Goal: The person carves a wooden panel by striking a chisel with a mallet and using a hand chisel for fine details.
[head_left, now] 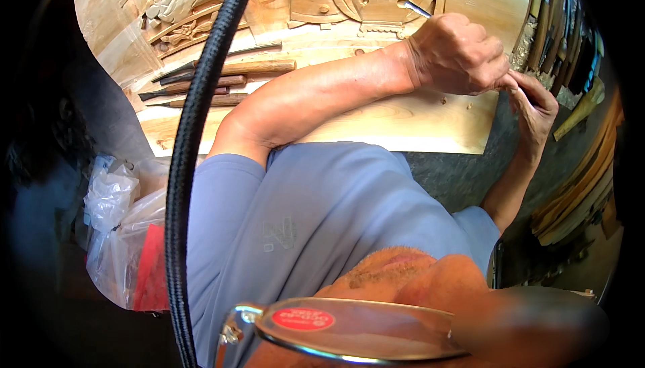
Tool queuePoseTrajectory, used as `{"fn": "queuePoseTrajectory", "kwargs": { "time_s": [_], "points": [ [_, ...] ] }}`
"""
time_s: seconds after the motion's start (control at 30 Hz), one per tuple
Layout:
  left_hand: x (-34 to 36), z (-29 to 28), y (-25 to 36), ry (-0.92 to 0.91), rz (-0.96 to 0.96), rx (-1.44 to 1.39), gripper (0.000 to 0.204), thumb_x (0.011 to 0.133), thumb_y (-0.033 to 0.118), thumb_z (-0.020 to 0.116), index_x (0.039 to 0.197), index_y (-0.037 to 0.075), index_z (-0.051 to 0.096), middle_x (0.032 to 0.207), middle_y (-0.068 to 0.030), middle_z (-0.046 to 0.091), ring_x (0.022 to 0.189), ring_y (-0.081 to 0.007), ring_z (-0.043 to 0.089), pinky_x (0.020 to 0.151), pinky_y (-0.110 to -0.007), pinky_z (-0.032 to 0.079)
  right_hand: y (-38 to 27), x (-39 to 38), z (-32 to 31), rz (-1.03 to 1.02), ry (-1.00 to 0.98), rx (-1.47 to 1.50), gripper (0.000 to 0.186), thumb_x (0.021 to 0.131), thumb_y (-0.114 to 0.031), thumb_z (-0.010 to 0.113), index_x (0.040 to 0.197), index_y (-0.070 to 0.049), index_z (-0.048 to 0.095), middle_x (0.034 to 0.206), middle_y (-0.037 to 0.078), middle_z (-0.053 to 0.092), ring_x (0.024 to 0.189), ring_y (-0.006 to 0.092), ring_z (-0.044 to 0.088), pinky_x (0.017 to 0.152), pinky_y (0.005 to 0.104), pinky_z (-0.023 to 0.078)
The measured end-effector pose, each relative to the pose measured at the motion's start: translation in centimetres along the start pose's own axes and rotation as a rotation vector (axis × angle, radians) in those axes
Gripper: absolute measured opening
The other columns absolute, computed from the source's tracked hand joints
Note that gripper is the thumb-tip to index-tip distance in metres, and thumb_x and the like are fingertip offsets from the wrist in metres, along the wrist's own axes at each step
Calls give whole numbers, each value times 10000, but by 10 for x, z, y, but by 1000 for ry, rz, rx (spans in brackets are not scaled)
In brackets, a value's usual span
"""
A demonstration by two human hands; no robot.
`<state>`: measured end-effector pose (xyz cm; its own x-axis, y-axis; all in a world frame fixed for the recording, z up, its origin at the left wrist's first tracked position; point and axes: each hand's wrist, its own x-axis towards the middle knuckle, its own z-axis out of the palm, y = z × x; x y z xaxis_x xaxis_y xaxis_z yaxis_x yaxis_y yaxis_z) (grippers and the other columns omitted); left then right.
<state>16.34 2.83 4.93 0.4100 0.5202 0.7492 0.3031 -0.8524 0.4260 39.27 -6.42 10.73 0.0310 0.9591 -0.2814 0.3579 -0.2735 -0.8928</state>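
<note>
My left hand (460, 56) is closed around a carving gouge (418, 9), whose metal blade sticks out toward the upper left. The blade's tip rests at the carved wooden panel (379, 9), beside a raised rounded form within a ring-shaped border. My right hand (535, 105) meets the lower side of my left hand, its fingers bent and pinched together at the handle end of the gouge. The handle itself is mostly hidden by both hands. Below my left forearm lies a pale wooden board (403, 123) with a few small chips on it.
Several wood-handled chisels (259, 67) lie left of my forearm. More carving tools (561, 25) stand in a row at the far right, near stacked wooden strips (584, 183). A clear plastic bag (117, 234) hangs at lower left. A black braided cable (201, 93) crosses the view.
</note>
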Motion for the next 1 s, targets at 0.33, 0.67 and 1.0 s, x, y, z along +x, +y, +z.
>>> {"fn": "queuePoseTrajectory", "kwargs": {
  "time_s": [0.33, 0.67, 1.0],
  "points": [
    [6, 12, 4, -49, 24, 14, 454, 883, 479, 707, 598, 165, 548, 583, 5, 499, 490, -156, 577, 437, -302, 440, -29, -9, -10, -103, 11, -213, 284, 894, 18, 781, 1177, 21, 756, 936, 27, 735, 694, 30, 542, 584, 170, 398],
    [13, 6, 0, 34, -50, -167, 330, 921, 362, 715, 735, 105, 623, 660, -64, 535, 497, -220, 582, 442, -361, 449, -36, 6, -21, -126, -60, -287, 287, 940, -102, 760, 1223, -50, 761, 927, 18, 758, 642, 8, 518, 512, 172, 350],
    [16, 13, -7, 56, -175, -8, 243, 890, 115, 619, 1083, -27, 652, 855, -145, 600, 738, -294, 648, 596, -392, 521, -50, 93, -71, 215, -306, -508, 358, 1045, -203, 630, 1373, -63, 651, 1116, 12, 697, 919, 39, 595, 740, 175, 458]
  ]
}}
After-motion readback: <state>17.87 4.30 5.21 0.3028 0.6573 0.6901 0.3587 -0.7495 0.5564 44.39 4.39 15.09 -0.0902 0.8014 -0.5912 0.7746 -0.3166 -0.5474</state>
